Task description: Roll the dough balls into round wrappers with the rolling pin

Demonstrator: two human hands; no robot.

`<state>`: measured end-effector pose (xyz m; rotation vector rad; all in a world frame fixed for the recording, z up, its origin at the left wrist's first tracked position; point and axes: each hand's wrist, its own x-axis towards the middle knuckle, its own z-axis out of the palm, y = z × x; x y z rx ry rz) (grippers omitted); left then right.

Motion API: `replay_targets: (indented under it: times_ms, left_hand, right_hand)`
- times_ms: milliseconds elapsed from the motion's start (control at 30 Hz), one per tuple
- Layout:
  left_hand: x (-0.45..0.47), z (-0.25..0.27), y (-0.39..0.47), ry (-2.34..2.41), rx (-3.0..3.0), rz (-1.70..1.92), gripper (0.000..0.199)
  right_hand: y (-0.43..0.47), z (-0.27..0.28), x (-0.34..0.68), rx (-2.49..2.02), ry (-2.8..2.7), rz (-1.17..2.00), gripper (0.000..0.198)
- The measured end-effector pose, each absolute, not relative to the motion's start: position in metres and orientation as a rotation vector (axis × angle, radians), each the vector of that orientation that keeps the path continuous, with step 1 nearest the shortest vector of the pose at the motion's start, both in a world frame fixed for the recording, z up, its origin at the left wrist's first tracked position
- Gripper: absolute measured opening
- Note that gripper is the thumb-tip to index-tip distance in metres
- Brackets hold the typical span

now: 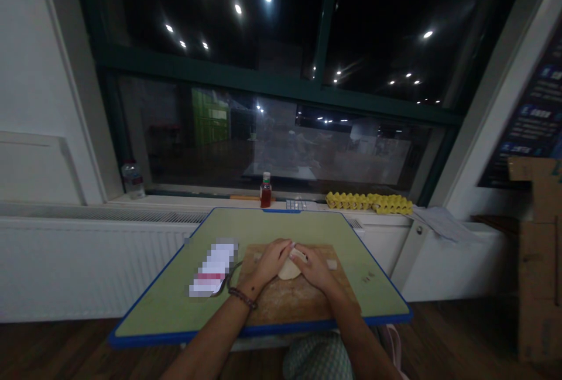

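Observation:
My left hand (274,260) and my right hand (311,264) meet over a pale, flat round piece of dough (288,270). Their fingertips come together at its far edge, with the fingers curled over it from both sides. Part of the dough is hidden under the fingers. Beneath it lies a wooden board (290,301) with whitish, flour-like marks. A small pale piece (331,264) shows just right of my right hand; what it belongs to is hidden. A beaded bracelet (242,297) circles my left wrist.
The board rests on a green table (162,304) with a blue rim. Left of it lies a phone (213,269), its screen blurred, beside a dark cord. On the windowsill stand a red bottle (266,191), yellow egg trays (369,202) and a clear bottle (132,180). Cardboard (540,269) stands at right.

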<state>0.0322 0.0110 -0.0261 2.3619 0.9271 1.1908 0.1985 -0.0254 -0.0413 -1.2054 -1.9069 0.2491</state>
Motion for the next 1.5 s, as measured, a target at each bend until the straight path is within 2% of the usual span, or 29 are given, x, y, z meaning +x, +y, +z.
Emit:
replay_targets:
  times_ms: [233, 533, 900, 1167, 1500]
  left_hand:
    - [0.032, -0.029, 0.015, 0.919, 2.343, 1.189, 0.033]
    - [0.026, -0.021, 0.007, 1.139, 2.449, 1.142, 0.032]
    - [0.024, -0.017, 0.003, 1.010, 2.482, 1.094, 0.032]
    - [0.026, -0.025, 0.008, 0.953, 2.467, 1.262, 0.030]
    - [0.030, -0.032, 0.015, 0.932, 2.367, 1.300, 0.028]
  right_hand:
    - [-0.024, -0.039, 0.198, -1.205, -1.916, 0.234, 0.034]
    - [-0.024, -0.039, 0.196, -1.243, -1.902, 0.237, 0.023]
    - [-0.034, -0.029, 0.196, -1.246, -1.972, 0.250, 0.020]
    - [-0.032, -0.034, 0.198, -1.280, -1.935, 0.284, 0.031]
    - [-0.027, -0.037, 0.196, -1.194, -1.872, 0.270, 0.041]
